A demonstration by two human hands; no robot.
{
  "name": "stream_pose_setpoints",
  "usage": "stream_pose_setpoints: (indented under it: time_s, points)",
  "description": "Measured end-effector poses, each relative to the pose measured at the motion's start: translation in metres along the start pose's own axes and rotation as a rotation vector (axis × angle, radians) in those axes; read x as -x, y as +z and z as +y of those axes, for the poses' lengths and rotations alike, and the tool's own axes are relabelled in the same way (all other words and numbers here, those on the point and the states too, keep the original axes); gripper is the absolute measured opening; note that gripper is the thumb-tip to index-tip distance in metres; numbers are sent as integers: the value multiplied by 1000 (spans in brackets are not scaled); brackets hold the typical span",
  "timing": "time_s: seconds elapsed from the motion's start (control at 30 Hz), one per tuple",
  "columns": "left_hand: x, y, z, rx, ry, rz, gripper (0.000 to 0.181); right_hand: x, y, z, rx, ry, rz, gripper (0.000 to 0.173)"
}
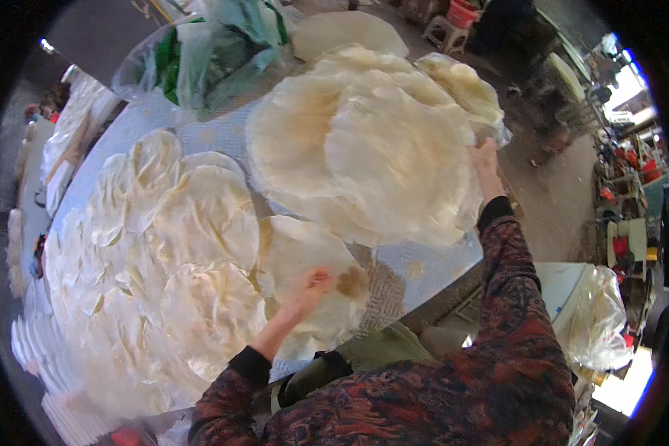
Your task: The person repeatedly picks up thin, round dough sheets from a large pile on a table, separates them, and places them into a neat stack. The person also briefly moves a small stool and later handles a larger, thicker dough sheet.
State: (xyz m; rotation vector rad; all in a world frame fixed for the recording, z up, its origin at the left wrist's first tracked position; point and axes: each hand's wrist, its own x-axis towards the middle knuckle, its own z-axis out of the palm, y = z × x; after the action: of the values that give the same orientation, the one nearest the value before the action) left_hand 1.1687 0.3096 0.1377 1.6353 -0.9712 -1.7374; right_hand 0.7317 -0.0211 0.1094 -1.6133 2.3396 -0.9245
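Thin, round, cream-coloured translucent sheets lie in overlapping heaps on a pale blue table (423, 267). My left hand (310, 284) is curled over a flat round sheet (306, 251) near the front edge; whether its fingers grip anything cannot be made out. A brown patch (352, 282) shows beside it. My right hand (484, 156) is at the right rim of a large pile of sheets (396, 150), its fingertips by the edge; its hold is unclear. Many wrinkled sheets (200, 217) spread over the left side of the table.
Green and clear plastic bags (217, 61) stand at the table's back left. A folded pile (463, 83) in clear plastic sits at the back right. Beyond are a stool (446, 32) with a red container (461, 13), and, at right, a plastic-covered surface (596, 318).
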Motion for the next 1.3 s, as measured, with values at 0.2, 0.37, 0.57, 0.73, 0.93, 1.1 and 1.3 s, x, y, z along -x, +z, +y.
stream_pose_setpoints:
  time_s: [0.2, 0.37, 0.57, 0.73, 0.93, 1.1, 1.3]
  points:
    - [57, -37, -20, 99, -81, 147, 27, 56, 29, 0, 122, -179, -128, 64]
    - [97, -41, -24, 100, -108, 232, 24, 69, 18, -12, -419, -81, -166, 34]
    - [113, -38, -42, 212, -64, 284, 24, 37, -17, -70, -670, 897, -822, 29]
    - [111, -33, -38, 279, -19, 278, 24, 16, 28, -142, -697, 285, -732, 19]
    - [130, -40, -48, 317, 36, 381, 23, 8, -21, -361, -1362, 158, -859, 35]
    - [147, -47, -57, 370, 32, 496, 23, -4, -25, -357, -1444, 187, -713, 42]
    - [159, -56, -77, 463, 32, 577, 25, -16, 88, -218, -1234, 544, -711, 27]
